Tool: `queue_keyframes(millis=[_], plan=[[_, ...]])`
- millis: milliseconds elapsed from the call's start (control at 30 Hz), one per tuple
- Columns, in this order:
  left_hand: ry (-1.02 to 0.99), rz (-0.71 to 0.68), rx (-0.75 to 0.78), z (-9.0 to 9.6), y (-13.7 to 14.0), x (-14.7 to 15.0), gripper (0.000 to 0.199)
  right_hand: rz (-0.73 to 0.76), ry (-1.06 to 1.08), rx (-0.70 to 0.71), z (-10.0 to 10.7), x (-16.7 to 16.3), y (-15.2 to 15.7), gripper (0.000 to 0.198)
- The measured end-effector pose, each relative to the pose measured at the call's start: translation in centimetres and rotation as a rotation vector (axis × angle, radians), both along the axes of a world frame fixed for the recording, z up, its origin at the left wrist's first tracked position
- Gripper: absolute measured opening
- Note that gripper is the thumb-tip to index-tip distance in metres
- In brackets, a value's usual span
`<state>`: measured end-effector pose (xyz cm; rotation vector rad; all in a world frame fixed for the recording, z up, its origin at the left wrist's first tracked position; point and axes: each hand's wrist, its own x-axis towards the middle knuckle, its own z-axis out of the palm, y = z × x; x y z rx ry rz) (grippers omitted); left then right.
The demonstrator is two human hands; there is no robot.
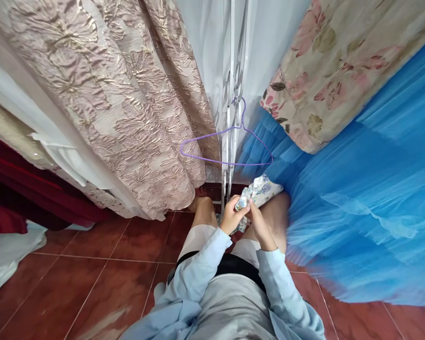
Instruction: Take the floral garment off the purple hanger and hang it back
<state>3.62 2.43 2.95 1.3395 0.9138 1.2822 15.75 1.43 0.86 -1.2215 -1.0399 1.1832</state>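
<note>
A white cloth with a blue floral print [265, 189] is bunched up above my right thigh, and part of it hangs down between my legs. My left hand [231, 215] is closed round its left end. Close beside it, my right hand [259, 223] pinches the same cloth from the right, the two thumbs near each other. What kind of garment the cloth is cannot be made out. Just beyond my hands hangs a purple wire hanger [248, 164] with nothing on it, its hook on a white metal rack [228, 141].
A pink and gold embossed gown [127, 104] hangs on the left, with dark red fabric [38, 184] farther out. A blue tulle skirt [368, 189] and a beige floral dress [333, 85] hang on the right. Red floor tiles [127, 278] lie below.
</note>
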Motion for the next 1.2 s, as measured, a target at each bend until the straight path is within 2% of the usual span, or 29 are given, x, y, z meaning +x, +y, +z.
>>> queue_keyframes(millis=[67, 167, 233, 300, 400, 467, 533, 667, 767, 867, 1000, 1100, 1200], plan=[[0.155, 0.013, 0.151, 0.8, -0.5, -0.4, 0.018, 0.083, 0.118, -0.040, 2.2, -0.4, -1.1, 0.066], [0.268, -0.072, 0.271, 1.6, -1.1, -1.0, 0.018, 0.226, 0.042, -0.021, 5.7, 0.0, -1.8, 0.048], [0.212, -0.222, 0.248, 1.5, -1.4, -1.5, 0.022, 0.330, 0.038, -0.035, 7.3, 0.5, -2.1, 0.039], [0.075, -0.326, 0.164, 1.0, -1.4, -2.2, 0.030, 0.352, 0.091, -0.063, 8.2, 1.0, -2.7, 0.037], [-0.006, -0.393, 0.021, -0.1, -0.8, -3.9, 0.044, 0.326, 0.157, -0.106, 9.1, 2.2, -4.0, 0.037], [0.093, -0.452, -0.044, -0.8, -0.1, -5.6, 0.040, 0.292, 0.160, -0.107, 9.7, 3.3, -4.9, 0.037], [0.237, -0.474, -0.048, -0.9, 0.8, -7.7, 0.043, 0.223, 0.176, -0.092, 10.4, 4.2, -5.4, 0.040], [0.447, -0.464, -0.024, 0.0, 2.2, -11.6, 0.043, -0.001, 0.293, -0.021, 11.6, 4.9, -5.7, 0.036], [0.480, -0.394, -0.003, 0.8, 2.3, -13.4, 0.040, -0.044, 0.319, -0.016, 11.6, 4.7, -5.4, 0.036], [0.312, -0.259, 0.044, 1.5, 2.4, -14.5, 0.041, -0.051, 0.307, -0.002, 11.0, 5.0, -5.1, 0.041], [-0.220, -0.090, 0.005, 3.3, 3.6, -16.0, 0.032, -0.003, 0.157, 0.020, 10.2, 5.7, -4.4, 0.044], [-0.419, -0.134, -0.020, 5.1, 5.7, -16.5, 0.060, 0.092, 0.045, 0.056, 9.9, 5.5, -3.7, 0.042], [-0.358, -0.170, -0.019, 6.1, 8.7, -16.3, 0.081, 0.116, 0.005, 0.114, 9.8, 4.5, -2.8, 0.038]])
